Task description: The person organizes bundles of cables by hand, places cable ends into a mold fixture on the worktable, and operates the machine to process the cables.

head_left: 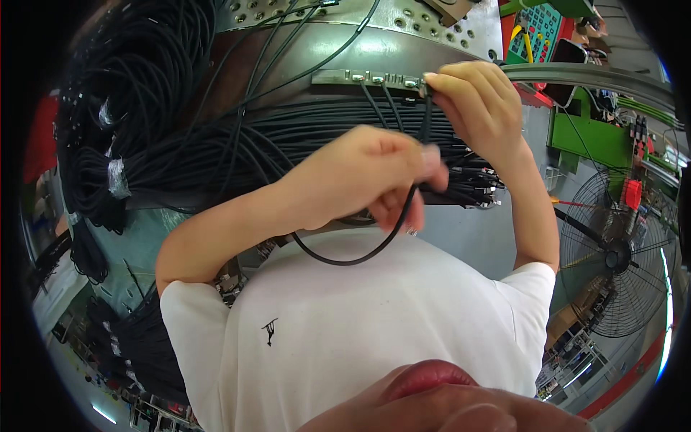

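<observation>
A metal strip fixture (338,77) lies across the work surface, with several silvery cable connectors seated along it. My right hand (481,108) is at its right end, thumb and forefinger pinched on a cable connector; the fingers partly cover it. From there a black cable (360,260) runs down to my left hand (385,176) and loops below it, in front of the white shirt. My left hand is closed around this cable, its fingertips slightly blurred. Two other black cables (389,108) hang from the fixture toward me.
A thick bundle of black cables (288,137) lies just below the fixture, its connector ends (482,187) at the right. More coiled cables (155,65) are heaped at the left. A perforated metal plate (403,18) lies beyond. A black fan (615,255) and green machine (590,140) stand at the right.
</observation>
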The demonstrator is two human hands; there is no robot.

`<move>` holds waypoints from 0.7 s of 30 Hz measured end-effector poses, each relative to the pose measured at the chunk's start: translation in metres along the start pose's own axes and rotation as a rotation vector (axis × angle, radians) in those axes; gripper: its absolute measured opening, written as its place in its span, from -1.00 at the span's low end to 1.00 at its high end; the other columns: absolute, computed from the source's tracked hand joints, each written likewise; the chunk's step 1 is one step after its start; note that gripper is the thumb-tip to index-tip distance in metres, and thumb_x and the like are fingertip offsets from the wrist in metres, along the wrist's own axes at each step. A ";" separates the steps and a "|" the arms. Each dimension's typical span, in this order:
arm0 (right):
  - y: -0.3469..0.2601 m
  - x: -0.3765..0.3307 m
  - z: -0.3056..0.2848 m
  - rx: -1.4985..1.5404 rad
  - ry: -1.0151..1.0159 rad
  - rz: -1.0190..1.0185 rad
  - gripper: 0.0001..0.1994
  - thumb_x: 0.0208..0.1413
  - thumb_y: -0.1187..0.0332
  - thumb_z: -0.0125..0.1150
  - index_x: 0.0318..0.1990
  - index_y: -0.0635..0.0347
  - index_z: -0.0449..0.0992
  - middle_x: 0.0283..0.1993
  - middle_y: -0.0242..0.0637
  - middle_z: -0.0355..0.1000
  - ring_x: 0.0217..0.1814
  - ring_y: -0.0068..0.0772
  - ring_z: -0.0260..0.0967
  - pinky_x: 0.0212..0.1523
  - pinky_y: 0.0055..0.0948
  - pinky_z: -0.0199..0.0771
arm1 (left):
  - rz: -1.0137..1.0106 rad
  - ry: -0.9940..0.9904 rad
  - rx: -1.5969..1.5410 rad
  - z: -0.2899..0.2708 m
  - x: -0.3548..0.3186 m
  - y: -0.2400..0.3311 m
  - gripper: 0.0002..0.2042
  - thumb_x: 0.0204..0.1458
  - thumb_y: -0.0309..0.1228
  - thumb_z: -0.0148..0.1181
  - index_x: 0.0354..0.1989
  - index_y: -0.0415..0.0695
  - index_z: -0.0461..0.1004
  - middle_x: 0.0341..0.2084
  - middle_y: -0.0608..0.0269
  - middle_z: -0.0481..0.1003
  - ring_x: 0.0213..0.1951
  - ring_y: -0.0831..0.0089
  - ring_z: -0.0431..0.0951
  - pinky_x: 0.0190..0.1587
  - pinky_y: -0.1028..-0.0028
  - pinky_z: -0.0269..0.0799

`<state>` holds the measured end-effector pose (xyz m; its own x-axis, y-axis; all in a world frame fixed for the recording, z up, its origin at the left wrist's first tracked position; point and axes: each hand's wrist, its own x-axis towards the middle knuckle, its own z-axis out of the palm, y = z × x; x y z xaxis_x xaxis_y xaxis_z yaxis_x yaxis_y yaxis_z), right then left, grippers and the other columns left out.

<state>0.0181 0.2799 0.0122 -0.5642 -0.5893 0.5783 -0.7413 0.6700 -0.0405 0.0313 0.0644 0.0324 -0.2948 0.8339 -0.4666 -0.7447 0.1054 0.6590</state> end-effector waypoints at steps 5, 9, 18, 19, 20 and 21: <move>-0.007 -0.003 -0.005 -0.131 0.026 -0.051 -0.76 -0.16 0.36 0.21 -0.25 0.13 0.48 -0.33 -0.38 0.44 -0.33 -0.41 0.42 -0.28 -0.42 0.39 | 0.129 0.157 -0.182 0.003 0.014 0.009 -0.69 0.23 -0.19 -0.09 -0.25 -0.23 0.41 -0.59 0.11 0.51 -0.59 0.44 0.53 -0.47 0.55 0.49; -0.002 -0.012 -0.007 -0.157 0.043 -0.014 -0.80 -0.13 0.44 0.27 -0.28 0.14 0.47 -0.35 -0.38 0.44 -0.35 -0.40 0.42 -0.31 -0.41 0.39 | 0.062 0.077 -0.073 0.003 0.010 0.006 -0.72 0.18 -0.31 -0.08 -0.47 -0.23 0.44 -0.62 0.18 0.50 -0.61 0.51 0.50 -0.50 0.57 0.43; 0.003 -0.036 0.029 0.244 -0.049 0.475 -0.77 -0.11 0.60 0.28 -0.29 0.26 0.37 -0.27 -0.23 0.43 -0.23 -0.21 0.36 -0.22 -0.36 0.38 | 0.383 0.169 0.874 -0.007 -0.025 -0.004 -0.83 0.08 -0.40 0.13 -0.45 -0.24 0.53 -0.73 0.26 0.43 -0.72 0.54 0.38 -0.63 0.57 0.25; 0.004 -0.037 0.030 0.247 -0.047 0.473 -0.78 -0.12 0.61 0.27 -0.30 0.26 0.37 -0.27 -0.23 0.43 -0.25 -0.19 0.36 -0.23 -0.34 0.39 | 0.358 0.175 0.886 -0.010 -0.026 -0.004 -0.83 0.08 -0.40 0.13 -0.45 -0.24 0.53 -0.73 0.26 0.43 -0.72 0.54 0.38 -0.63 0.57 0.25; 0.005 -0.039 0.030 0.231 -0.082 0.457 -0.78 -0.12 0.61 0.27 -0.30 0.26 0.37 -0.27 -0.23 0.43 -0.25 -0.19 0.37 -0.23 -0.35 0.40 | 0.369 0.177 0.903 -0.012 -0.027 -0.005 -0.83 0.08 -0.39 0.14 -0.44 -0.24 0.53 -0.72 0.25 0.43 -0.72 0.53 0.39 -0.62 0.56 0.26; 0.006 -0.039 0.030 0.224 -0.067 0.428 -0.78 -0.13 0.62 0.26 -0.31 0.26 0.37 -0.27 -0.23 0.43 -0.24 -0.19 0.38 -0.23 -0.35 0.40 | 0.385 0.179 0.920 -0.015 -0.027 -0.004 -0.84 0.08 -0.39 0.14 -0.43 -0.23 0.53 -0.72 0.25 0.44 -0.71 0.52 0.40 -0.62 0.55 0.26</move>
<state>0.0248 0.2941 -0.0350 -0.8520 -0.3152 0.4180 -0.4938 0.7493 -0.4413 0.0337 0.0330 0.0337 -0.5593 0.8137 -0.1582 0.1484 0.2860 0.9467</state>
